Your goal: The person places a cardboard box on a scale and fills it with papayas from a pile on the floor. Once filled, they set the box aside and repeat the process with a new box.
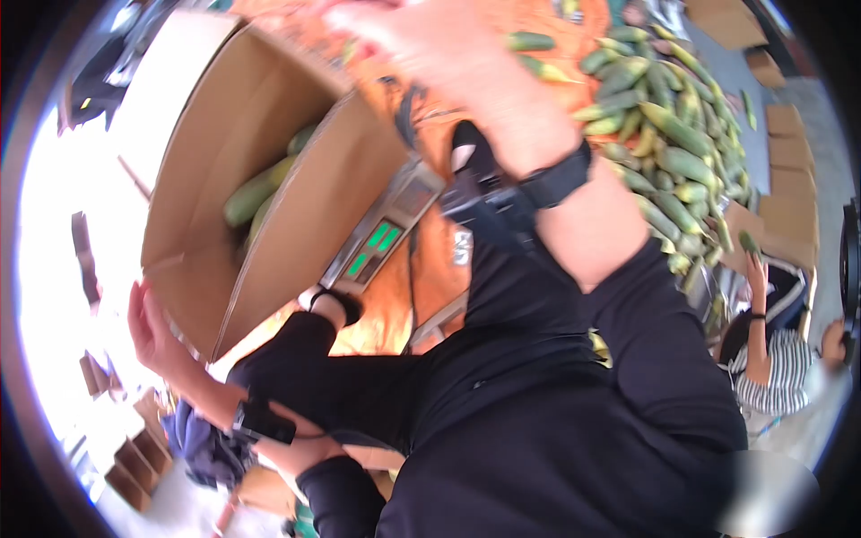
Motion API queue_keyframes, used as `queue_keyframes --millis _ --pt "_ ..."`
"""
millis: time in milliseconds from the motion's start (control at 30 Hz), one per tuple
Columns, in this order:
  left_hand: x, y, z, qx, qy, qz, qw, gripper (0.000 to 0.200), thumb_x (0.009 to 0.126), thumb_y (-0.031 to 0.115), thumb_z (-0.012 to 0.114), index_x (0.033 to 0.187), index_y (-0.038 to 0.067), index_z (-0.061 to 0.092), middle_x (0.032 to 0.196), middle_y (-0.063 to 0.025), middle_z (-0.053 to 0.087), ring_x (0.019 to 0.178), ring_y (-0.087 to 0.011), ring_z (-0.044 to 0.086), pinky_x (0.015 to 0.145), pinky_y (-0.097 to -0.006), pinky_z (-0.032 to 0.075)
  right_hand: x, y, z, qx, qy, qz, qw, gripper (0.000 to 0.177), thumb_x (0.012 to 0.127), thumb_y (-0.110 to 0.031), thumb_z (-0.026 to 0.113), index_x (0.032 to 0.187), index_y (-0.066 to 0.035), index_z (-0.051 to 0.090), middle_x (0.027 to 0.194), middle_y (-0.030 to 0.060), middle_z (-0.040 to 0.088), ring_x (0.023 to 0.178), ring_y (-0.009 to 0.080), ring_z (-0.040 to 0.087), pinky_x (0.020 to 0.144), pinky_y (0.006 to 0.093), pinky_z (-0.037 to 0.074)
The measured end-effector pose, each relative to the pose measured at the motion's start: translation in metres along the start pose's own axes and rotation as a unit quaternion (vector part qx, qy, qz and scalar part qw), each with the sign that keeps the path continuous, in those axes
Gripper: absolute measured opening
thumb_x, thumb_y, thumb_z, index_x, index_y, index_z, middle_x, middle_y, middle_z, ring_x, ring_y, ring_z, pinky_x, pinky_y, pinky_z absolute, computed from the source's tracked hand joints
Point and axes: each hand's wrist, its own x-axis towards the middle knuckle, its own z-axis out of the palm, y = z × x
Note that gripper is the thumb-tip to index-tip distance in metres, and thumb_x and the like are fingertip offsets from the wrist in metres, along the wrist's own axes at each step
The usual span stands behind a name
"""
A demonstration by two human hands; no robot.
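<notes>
An open cardboard box [305, 224] stands tilted in view at the left, with several long green vegetables [254, 195] inside. My left hand [154, 330] grips the box's lower left corner; part of its fingers is hidden at the cardboard. Beside the box is a scale [381, 238] with lit green digits. My right hand [408, 36] is raised at the top edge, beyond the box's upper right corner. It is blurred and partly cut off, so its grip and anything in it cannot be made out.
A large pile of green vegetables [677, 161] lies on the orange sheet [381, 327] at the upper right. Two loose ones [531, 41] are near my right forearm. At the far right, a person in a striped top [773, 372] holds a vegetable [748, 242] near cardboard boxes [789, 215].
</notes>
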Motion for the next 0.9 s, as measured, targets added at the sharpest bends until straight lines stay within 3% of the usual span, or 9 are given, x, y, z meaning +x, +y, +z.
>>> queue_keyframes --millis 67,133,367,433,533,600,700,800,900 --pt "-0.002 0.003 0.004 -0.019 0.007 -0.025 0.999 0.03 0.093 0.012 0.056 0.119 -0.001 0.058 0.108 -0.0094 0.065 0.099 -0.0144 0.06 0.087 -0.0252 0.047 0.001 0.006 0.005 0.029 0.035 -0.054 0.997 0.017 0.074 -0.015 0.064 0.083 -0.003 0.071 0.073 0.0115 0.068 0.065 0.0195 0.065 0.062 0.031 0.05" --pt "-0.006 0.013 0.007 -0.004 0.009 -0.032 0.999 0.028 0.094 0.012 0.055 0.118 -0.001 0.059 0.109 -0.0096 0.065 0.099 -0.0143 0.06 0.087 -0.0249 0.048 -0.004 -0.007 0.007 0.067 0.034 -0.046 0.996 0.014 0.074 -0.014 0.062 0.079 -0.003 0.07 0.072 0.0142 0.067 0.066 0.0235 0.065 0.063 0.0331 0.05" --pt "-0.013 0.032 0.017 0.04 0.029 -0.033 0.998 0.026 0.094 0.015 0.054 0.115 0.002 0.062 0.106 -0.0069 0.066 0.097 -0.0137 0.061 0.086 -0.0249 0.049 -0.034 -0.041 -0.004 0.125 0.052 -0.071 0.988 0.013 0.076 -0.01 0.06 0.079 -0.001 0.069 0.071 0.015 0.066 0.065 0.0267 0.064 0.062 0.0362 0.049" --pt "-0.01 0.024 0.017 0.046 0.028 -0.03 0.998 0.025 0.094 0.015 0.054 0.114 0.002 0.063 0.105 -0.0065 0.067 0.097 -0.0137 0.061 0.086 -0.0253 0.049 -0.047 -0.045 -0.018 0.104 0.012 -0.025 0.994 0.014 0.083 -0.007 0.059 0.093 0.001 0.066 0.077 0.0061 0.066 0.068 0.0096 0.06 0.061 0.0242 0.048" --pt "-0.002 0.006 0.013 0.023 0.026 -0.016 0.999 0.025 0.094 0.015 0.054 0.113 0.002 0.063 0.105 -0.0077 0.067 0.097 -0.014 0.061 0.086 -0.0259 0.049 -0.061 -0.013 -0.038 0.044 0.029 -0.049 0.997 0.016 0.084 -0.008 0.061 0.096 -0.001 0.067 0.079 0.0028 0.065 0.069 0.0067 0.058 0.06 0.0215 0.046" --pt "0.002 -0.005 0.011 0.01 0.02 0.014 1.0 0.027 0.093 0.021 0.056 0.114 0.007 0.065 0.104 -0.0039 0.067 0.097 -0.0152 0.061 0.086 -0.0266 0.049 -0.075 0.018 -0.058 0.03 0.045 0.079 0.995 0.014 0.079 -0.011 0.061 0.087 -0.002 0.068 0.078 0.0096 0.066 0.07 0.015 0.062 0.064 0.028 0.049" --pt "-0.004 0.006 0.014 -0.003 0.026 0.015 1.0 0.026 0.093 0.018 0.056 0.112 0.003 0.064 0.104 -0.0067 0.067 0.096 -0.015 0.062 0.086 -0.0266 0.049 -0.108 0.068 -0.096 -0.023 0.052 0.233 0.971 0.02 0.089 -0.015 0.06 0.106 -0.004 0.064 0.082 -0.0013 0.062 0.073 0.0044 0.056 0.059 0.019 0.045" --pt "-0.001 0.006 0.017 -0.023 0.033 0.007 0.999 0.025 0.093 0.015 0.056 0.112 0.001 0.064 0.103 -0.0085 0.067 0.094 -0.0144 0.062 0.086 -0.0264 0.049 -0.156 0.127 -0.118 -0.044 0.074 0.352 0.932 0.019 0.089 -0.016 0.058 0.103 -0.003 0.064 0.078 -0.0007 0.061 0.063 0.0068 0.053 0.057 0.0205 0.044" --pt "-0.004 0.011 0.019 -0.031 0.041 -0.021 0.998 0.025 0.093 0.014 0.056 0.112 0.001 0.064 0.101 -0.0091 0.067 0.093 -0.0135 0.063 0.085 -0.0258 0.049 -0.209 0.172 -0.121 -0.124 0.005 0.436 0.891 0.02 0.085 -0.013 0.059 0.098 0.001 0.065 0.079 0.0051 0.064 0.065 0.0113 0.059 0.059 0.0255 0.048"
